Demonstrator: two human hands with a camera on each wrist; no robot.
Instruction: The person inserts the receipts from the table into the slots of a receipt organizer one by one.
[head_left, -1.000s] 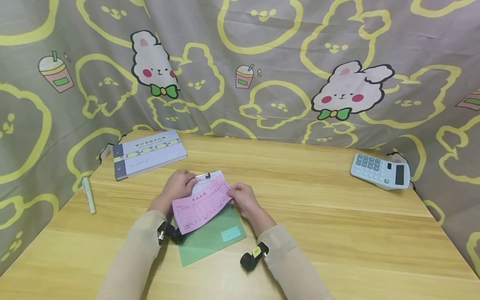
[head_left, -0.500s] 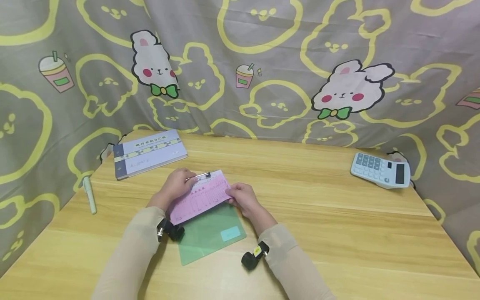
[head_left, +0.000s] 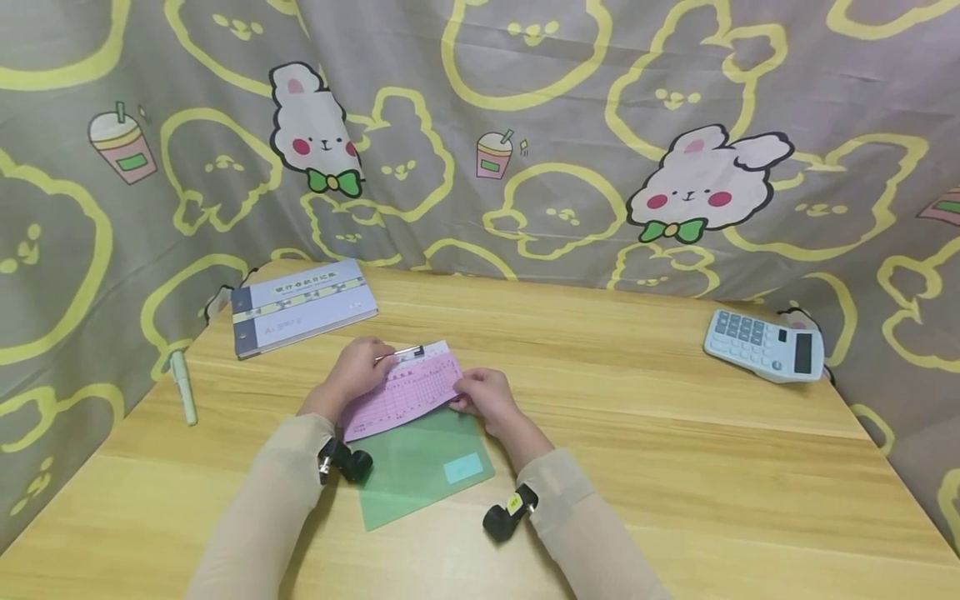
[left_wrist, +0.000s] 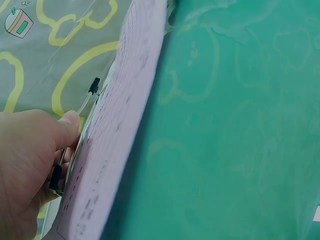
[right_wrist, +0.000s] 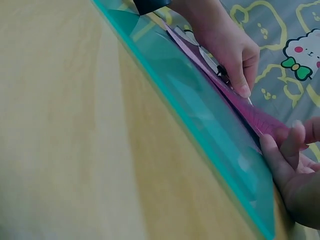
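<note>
A green clipboard point(head_left: 420, 471) lies tilted on the table, with a pale blue label low on its right. At its top, my left hand point(head_left: 356, 373) grips the metal clip point(left_wrist: 84, 107), which has black end caps; the thumb presses on its wire. A pink printed form point(head_left: 405, 402) lies over the upper part of the board, its lower edge bowed up off it. My right hand point(head_left: 486, 398) pinches that form's right edge between thumb and fingers. White paper point(head_left: 433, 353) shows behind the form, just below the clip. The left fingers hide the form's upper left.
A blue-grey account book point(head_left: 306, 307) lies at the back left. Near the left table edge is a pale green pen point(head_left: 183, 388). The light blue calculator point(head_left: 763, 344) stands at the far right. A patterned curtain point(head_left: 558, 242) hangs behind the table point(head_left: 637, 467).
The pink form has slid up toward the clip, and its lower left corner has risen. More of the green board shows below it. Both hands stay at nearly the same spots.
</note>
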